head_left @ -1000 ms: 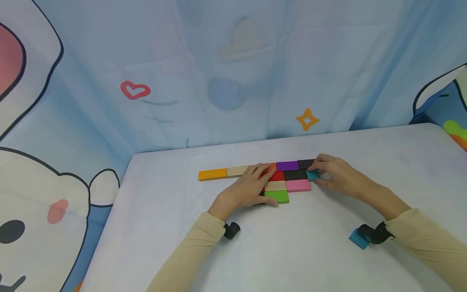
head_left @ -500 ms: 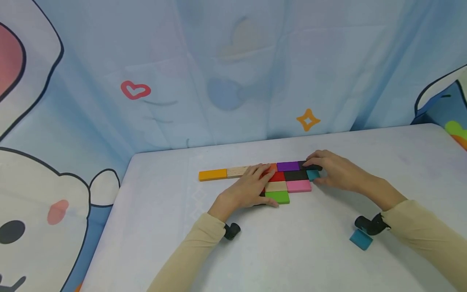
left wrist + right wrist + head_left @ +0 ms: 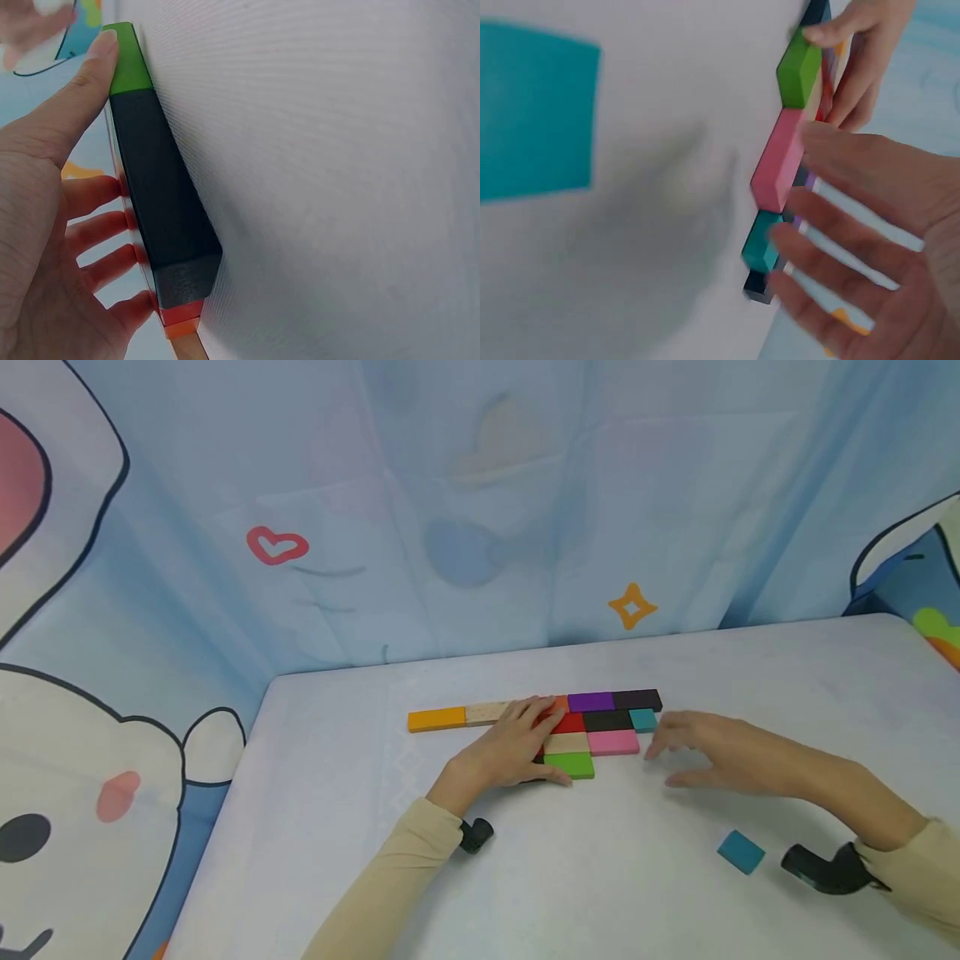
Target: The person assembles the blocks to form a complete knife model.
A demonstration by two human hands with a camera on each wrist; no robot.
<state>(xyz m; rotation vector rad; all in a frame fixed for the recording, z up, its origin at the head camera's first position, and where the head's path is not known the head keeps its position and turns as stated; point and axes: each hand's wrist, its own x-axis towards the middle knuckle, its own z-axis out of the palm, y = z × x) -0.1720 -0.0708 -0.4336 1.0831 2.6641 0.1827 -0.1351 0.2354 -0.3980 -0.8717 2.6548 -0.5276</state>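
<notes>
Coloured flat blocks lie together in stepped rows on the table. My left hand [image 3: 498, 750] rests over their left part with fingers spread, thumb on the green block [image 3: 573, 766]. A black block [image 3: 165, 187] beside the green one shows in the left wrist view, partly hidden from the head. At the right ends of the rows sit a pink block [image 3: 615, 742], a small teal block [image 3: 643, 720] and a black block [image 3: 637, 699]. My right hand [image 3: 727, 752] hovers right of them, holding nothing, fingers loosely bent. A loose teal block [image 3: 742, 852] lies nearer, below this hand.
The back row also has a yellow-orange block [image 3: 437, 719], a bare wood block [image 3: 486, 712] and a purple block [image 3: 591, 702]. Behind the white table [image 3: 315, 827] hangs a blue printed curtain [image 3: 420, 510]. Black wrist cameras sit at both cuffs.
My right hand let go of the small teal block, touched the black block's end, then drew back right and nearer. The left hand stays put. The loose teal block is now fully uncovered.
</notes>
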